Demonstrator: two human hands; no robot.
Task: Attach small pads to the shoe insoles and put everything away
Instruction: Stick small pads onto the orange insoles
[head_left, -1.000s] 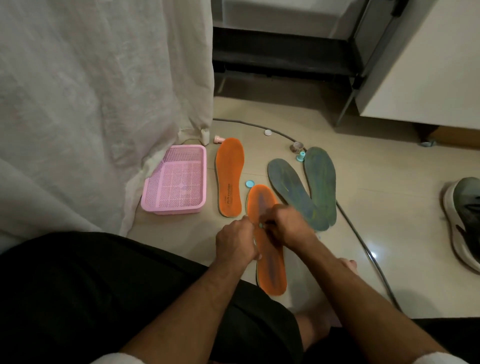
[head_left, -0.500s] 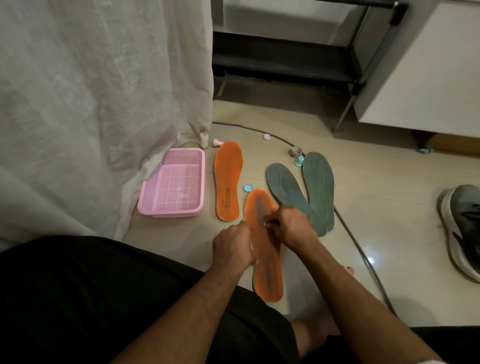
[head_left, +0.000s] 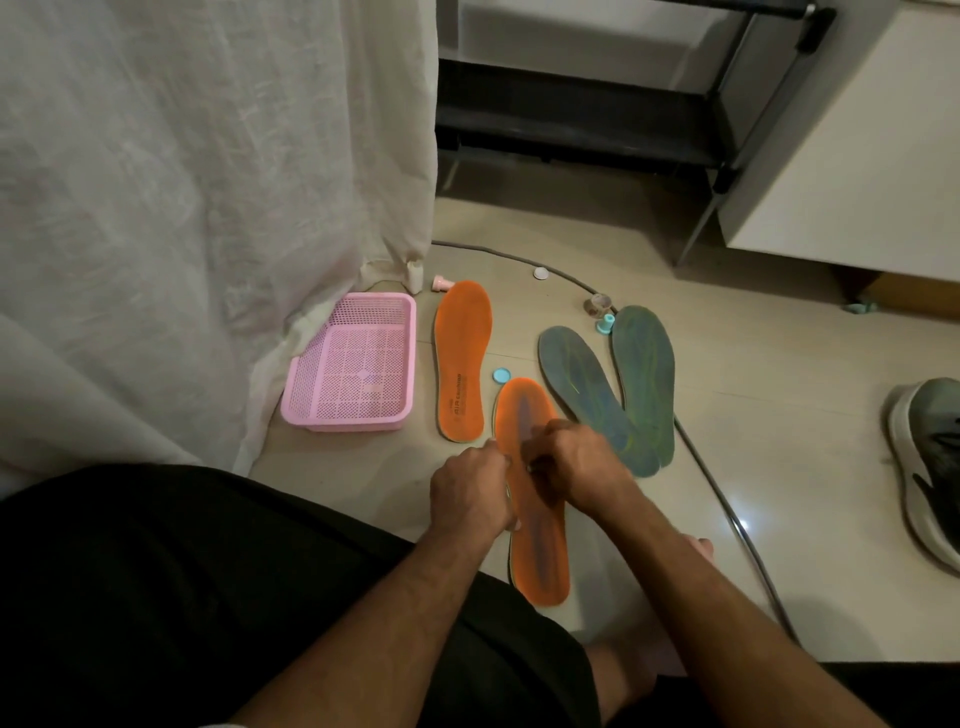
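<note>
Padding step under way: left hand (head_left: 475, 493) and right hand (head_left: 582, 467), fingers curled, meet over near orange insole (head_left: 540, 545) mid-floor, any pad held hidden; 1 blue pad (head_left: 501, 375) by its toe; next likely press, then load pink basket (head_left: 387, 415).

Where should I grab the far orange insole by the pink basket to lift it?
Probably at the heel end of the far orange insole, nearest you. It lies flat on the floor, so slide fingertips under that narrow edge from your side. The pink basket crowds its left; the right side is freer.
</note>
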